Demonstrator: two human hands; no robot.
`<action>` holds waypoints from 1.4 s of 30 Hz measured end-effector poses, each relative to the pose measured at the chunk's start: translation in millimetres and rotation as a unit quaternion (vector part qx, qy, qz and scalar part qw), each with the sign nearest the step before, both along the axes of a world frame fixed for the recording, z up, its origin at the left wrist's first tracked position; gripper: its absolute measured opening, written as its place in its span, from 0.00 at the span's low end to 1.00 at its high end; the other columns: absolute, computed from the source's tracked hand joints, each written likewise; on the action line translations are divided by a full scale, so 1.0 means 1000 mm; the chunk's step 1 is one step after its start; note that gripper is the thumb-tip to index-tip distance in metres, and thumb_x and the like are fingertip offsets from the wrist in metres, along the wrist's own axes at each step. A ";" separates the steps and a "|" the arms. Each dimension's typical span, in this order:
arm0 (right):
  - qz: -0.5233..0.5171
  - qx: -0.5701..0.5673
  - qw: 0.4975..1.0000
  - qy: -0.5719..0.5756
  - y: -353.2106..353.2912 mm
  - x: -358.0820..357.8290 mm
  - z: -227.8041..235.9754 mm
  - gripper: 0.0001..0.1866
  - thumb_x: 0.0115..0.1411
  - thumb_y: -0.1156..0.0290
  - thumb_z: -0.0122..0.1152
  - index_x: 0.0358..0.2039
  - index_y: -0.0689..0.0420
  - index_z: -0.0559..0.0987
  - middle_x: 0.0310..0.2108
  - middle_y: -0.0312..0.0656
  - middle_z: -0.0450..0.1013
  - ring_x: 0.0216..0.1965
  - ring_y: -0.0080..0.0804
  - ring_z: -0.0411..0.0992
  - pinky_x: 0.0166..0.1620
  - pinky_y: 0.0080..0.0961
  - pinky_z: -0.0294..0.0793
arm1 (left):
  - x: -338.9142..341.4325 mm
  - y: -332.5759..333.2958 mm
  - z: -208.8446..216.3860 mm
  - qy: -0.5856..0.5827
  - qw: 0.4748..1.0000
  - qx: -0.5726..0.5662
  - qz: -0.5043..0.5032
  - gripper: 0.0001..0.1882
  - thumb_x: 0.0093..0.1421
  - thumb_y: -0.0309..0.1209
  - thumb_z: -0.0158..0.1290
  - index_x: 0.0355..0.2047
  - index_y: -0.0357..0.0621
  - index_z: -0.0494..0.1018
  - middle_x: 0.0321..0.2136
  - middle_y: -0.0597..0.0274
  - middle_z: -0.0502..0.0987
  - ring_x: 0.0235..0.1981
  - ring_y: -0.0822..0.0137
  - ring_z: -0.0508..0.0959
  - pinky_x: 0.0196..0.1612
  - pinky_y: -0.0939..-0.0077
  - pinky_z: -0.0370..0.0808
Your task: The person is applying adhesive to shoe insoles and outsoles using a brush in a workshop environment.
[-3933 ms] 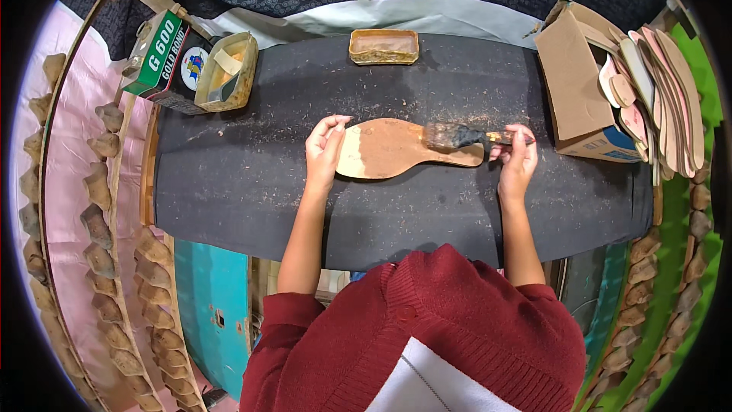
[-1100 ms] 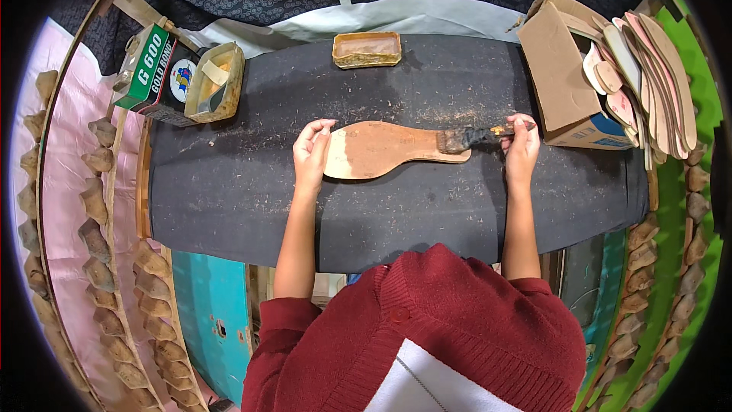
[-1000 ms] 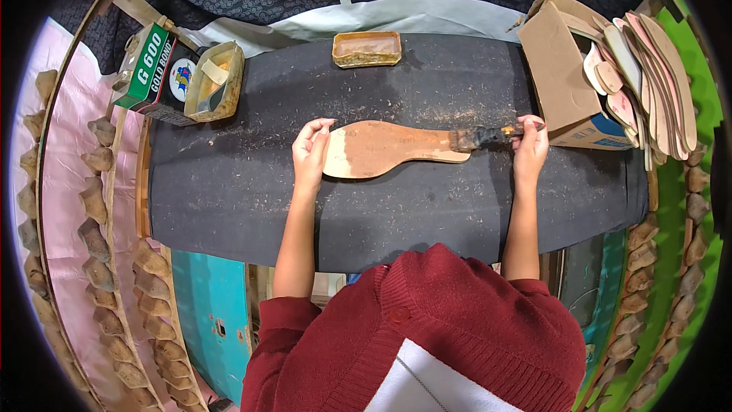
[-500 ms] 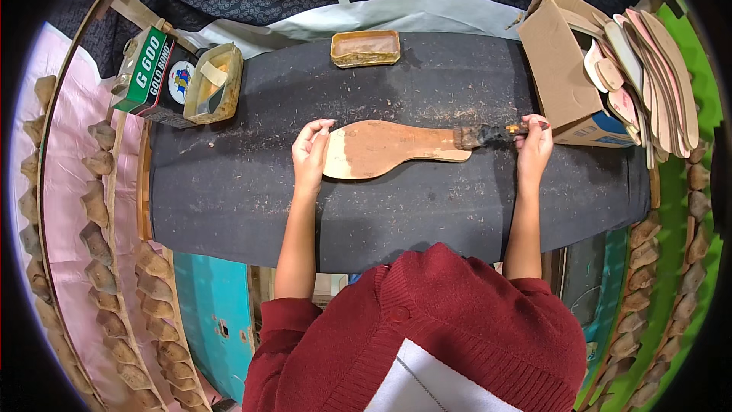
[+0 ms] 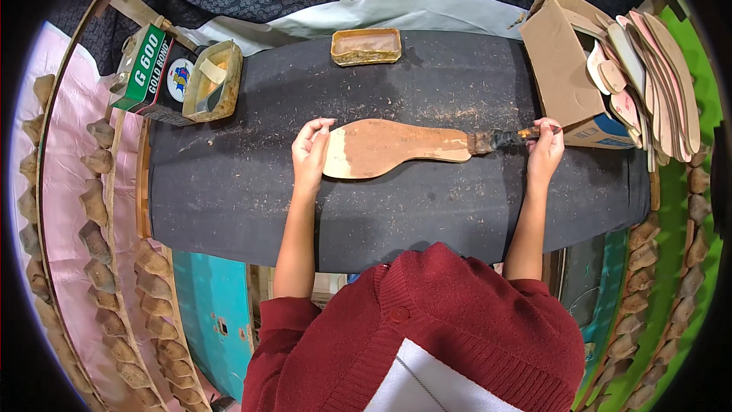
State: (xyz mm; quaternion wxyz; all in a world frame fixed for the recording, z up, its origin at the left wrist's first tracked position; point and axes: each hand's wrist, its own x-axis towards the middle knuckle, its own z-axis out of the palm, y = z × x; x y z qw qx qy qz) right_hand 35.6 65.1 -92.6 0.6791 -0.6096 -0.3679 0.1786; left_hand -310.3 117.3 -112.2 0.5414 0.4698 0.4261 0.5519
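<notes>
A tan, shoe-sole-shaped insole board (image 5: 389, 149) lies over the dark tabletop, its broad end to the left and its narrow end to the right. Most of its face is a darker wet-looking brown, with a paler patch by the broad end. My left hand (image 5: 309, 156) pinches the edge of that broad end between thumb and fingers. In my right hand (image 5: 544, 151) is the handle of a brush (image 5: 503, 140), caked dark along its shaft. Its flat bristles touch the narrow end of the board.
A dark cloth-covered table (image 5: 427, 221) has pale crumbs scattered on it. At the back stands a yellowish tray (image 5: 366, 58). Far left are a green and black can (image 5: 145, 76) and a cut-open container (image 5: 230, 84). A cardboard box (image 5: 560, 69) and stacked sole pieces (image 5: 671, 69) stand right.
My right hand and the brush have moved to the right, so the bristles now sit at the very tip of the narrow end. My left hand keeps its place.
</notes>
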 end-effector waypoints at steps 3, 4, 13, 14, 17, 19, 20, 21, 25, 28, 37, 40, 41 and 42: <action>-0.010 0.013 0.999 0.035 -0.003 0.001 0.000 0.07 0.56 0.69 0.42 0.26 0.56 0.69 0.24 0.31 0.65 0.15 0.11 0.57 0.18 0.08 0.58 | -0.001 0.000 0.000 -0.002 1.000 -0.006 -0.003 0.07 0.56 0.26 0.43 0.34 0.38 0.67 0.25 0.69 0.71 0.25 0.84 0.67 0.27 0.91 0.63; -0.001 0.019 0.998 0.060 -0.003 -0.005 0.003 0.08 0.56 0.68 0.42 0.25 0.56 0.69 0.22 0.30 0.64 0.15 0.11 0.56 0.17 0.07 0.56 | -0.001 0.000 -0.001 -0.002 1.000 -0.006 -0.004 0.07 0.56 0.26 0.43 0.34 0.38 0.67 0.25 0.69 0.71 0.25 0.84 0.67 0.27 0.91 0.63; 0.078 0.007 0.997 0.029 -0.001 -0.017 0.001 0.07 0.57 0.69 0.43 0.26 0.56 0.68 0.20 0.30 0.62 0.15 0.10 0.56 0.17 0.07 0.55 | -0.003 0.002 -0.006 -0.011 1.000 0.011 -0.001 0.07 0.56 0.25 0.42 0.34 0.37 0.67 0.28 0.69 0.71 0.26 0.84 0.67 0.29 0.90 0.63; 0.071 0.003 0.997 0.010 -0.002 -0.012 0.000 0.07 0.57 0.69 0.42 0.27 0.56 0.68 0.24 0.31 0.64 0.17 0.10 0.57 0.19 0.07 0.57 | -0.002 0.001 -0.003 -0.001 1.000 0.007 0.004 0.07 0.56 0.25 0.42 0.34 0.37 0.67 0.28 0.69 0.71 0.26 0.84 0.67 0.29 0.90 0.63; 0.019 0.027 0.999 0.006 -0.003 -0.005 0.001 0.07 0.57 0.69 0.43 0.27 0.57 0.68 0.25 0.31 0.65 0.18 0.10 0.58 0.19 0.07 0.58 | -0.001 0.001 -0.003 0.005 1.000 0.006 0.004 0.07 0.56 0.25 0.42 0.34 0.37 0.67 0.27 0.68 0.71 0.26 0.84 0.67 0.29 0.90 0.63; -0.002 0.030 1.000 0.004 -0.004 -0.006 0.003 0.07 0.57 0.69 0.43 0.26 0.57 0.68 0.25 0.31 0.65 0.18 0.11 0.58 0.19 0.07 0.58 | -0.002 0.001 -0.004 0.000 1.000 0.008 -0.001 0.07 0.56 0.25 0.42 0.34 0.38 0.67 0.27 0.68 0.71 0.26 0.84 0.67 0.29 0.90 0.63; 0.001 0.036 0.999 0.026 -0.005 -0.009 0.004 0.07 0.57 0.69 0.43 0.26 0.56 0.68 0.25 0.31 0.65 0.18 0.11 0.58 0.19 0.07 0.58 | -0.002 0.002 -0.005 -0.003 1.000 0.012 -0.001 0.07 0.56 0.25 0.42 0.34 0.38 0.67 0.27 0.68 0.71 0.26 0.84 0.67 0.28 0.90 0.63; 0.003 0.043 0.998 0.048 -0.006 -0.012 0.004 0.07 0.56 0.69 0.43 0.26 0.56 0.69 0.25 0.31 0.65 0.17 0.11 0.58 0.19 0.07 0.58 | -0.002 0.002 -0.006 -0.005 1.000 0.015 -0.002 0.07 0.56 0.26 0.43 0.34 0.38 0.67 0.27 0.68 0.71 0.26 0.83 0.68 0.28 0.91 0.63; 0.072 0.034 0.995 0.055 -0.001 -0.034 0.004 0.08 0.57 0.66 0.44 0.26 0.55 0.69 0.17 0.29 0.62 0.13 0.11 0.55 0.15 0.07 0.53 | -0.002 0.001 -0.004 0.005 1.000 -0.003 -0.011 0.07 0.56 0.26 0.43 0.34 0.38 0.67 0.27 0.68 0.71 0.26 0.83 0.68 0.28 0.91 0.63; 0.071 0.020 0.997 0.035 -0.002 -0.026 0.002 0.07 0.57 0.68 0.43 0.26 0.56 0.69 0.20 0.29 0.62 0.15 0.11 0.56 0.17 0.08 0.55 | -0.001 0.001 -0.003 0.011 1.000 0.012 0.019 0.08 0.56 0.27 0.43 0.34 0.37 0.67 0.27 0.68 0.71 0.26 0.83 0.68 0.29 0.91 0.64; 0.019 0.050 0.995 0.079 -0.004 -0.016 0.004 0.08 0.56 0.67 0.43 0.25 0.56 0.69 0.18 0.30 0.61 0.13 0.11 0.55 0.15 0.08 0.52 | -0.002 0.001 -0.005 0.002 1.000 0.020 0.001 0.07 0.56 0.27 0.43 0.34 0.37 0.67 0.29 0.67 0.71 0.27 0.84 0.67 0.29 0.90 0.64; 0.084 0.028 0.993 0.080 -0.003 -0.031 0.003 0.08 0.57 0.66 0.43 0.26 0.55 0.68 0.18 0.30 0.61 0.12 0.12 0.56 0.14 0.08 0.52 | -0.002 0.001 -0.005 0.004 1.000 0.016 -0.001 0.07 0.56 0.26 0.43 0.34 0.37 0.67 0.29 0.67 0.71 0.26 0.84 0.67 0.29 0.90 0.64; 0.098 0.047 0.993 0.051 -0.002 -0.036 0.003 0.08 0.57 0.66 0.43 0.26 0.55 0.68 0.17 0.29 0.61 0.13 0.12 0.56 0.15 0.08 0.53 | -0.001 0.001 -0.004 0.008 1.000 0.020 0.008 0.07 0.56 0.27 0.43 0.33 0.37 0.68 0.29 0.67 0.71 0.26 0.84 0.67 0.29 0.90 0.64; 0.098 0.033 0.993 0.052 -0.001 -0.033 0.002 0.08 0.57 0.67 0.43 0.26 0.55 0.68 0.17 0.29 0.61 0.13 0.12 0.56 0.15 0.08 0.53 | 0.000 0.001 -0.004 0.011 0.999 0.025 0.017 0.07 0.56 0.27 0.43 0.33 0.38 0.68 0.29 0.67 0.71 0.26 0.84 0.67 0.29 0.91 0.63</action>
